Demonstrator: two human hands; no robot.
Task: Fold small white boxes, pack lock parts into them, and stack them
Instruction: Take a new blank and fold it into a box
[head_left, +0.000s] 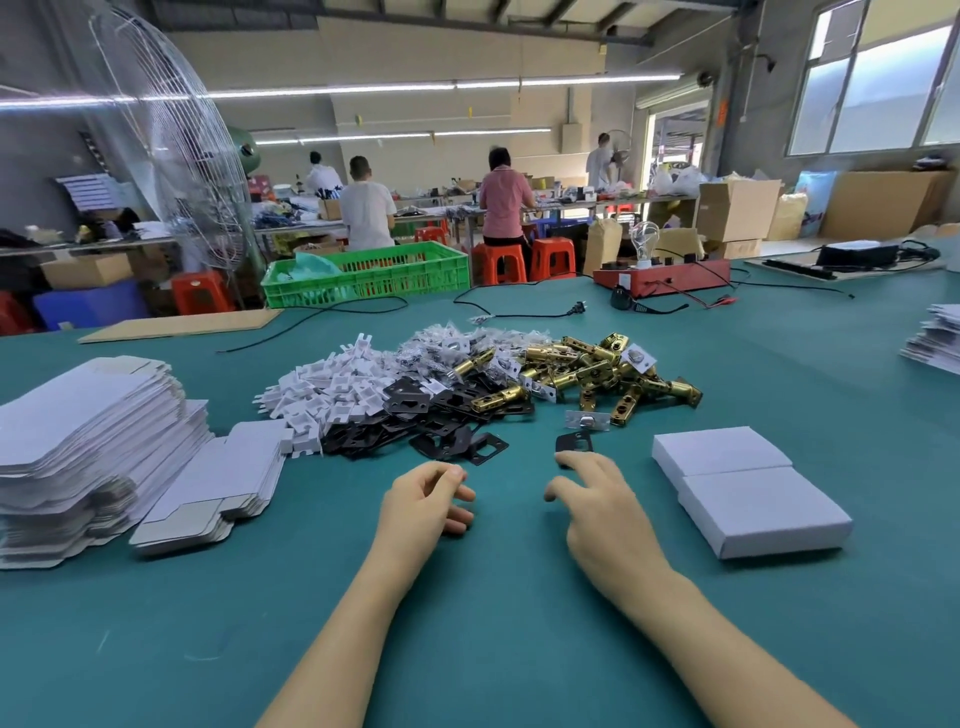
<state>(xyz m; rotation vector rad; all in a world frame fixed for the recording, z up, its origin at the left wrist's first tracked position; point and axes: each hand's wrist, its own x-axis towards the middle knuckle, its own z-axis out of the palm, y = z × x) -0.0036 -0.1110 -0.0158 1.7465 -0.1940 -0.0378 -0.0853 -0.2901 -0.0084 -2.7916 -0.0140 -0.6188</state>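
Both arms reach in from six o'clock over the green table (467, 623). The left hand (423, 501) hangs with fingers loosely curled, holding nothing. The right hand (597, 499) is spread fairly wide, fingertips close to a lone black plate (573, 443) at twelve o'clock of it; whether they touch it I cannot tell. Two closed white boxes (748, 488) lie touching each other at three o'clock. Flat box blanks (88, 447) are stacked at nine o'clock. Straight ahead sits the heap: white plastic pieces (332, 392), black plates (415, 421), bagged parts (467, 343) and brass latches (597, 371). Beyond it, a black cable (519, 313), a red tester box (662, 275) with a bulb, and a green crate (369, 273). No writing is legible anywhere.
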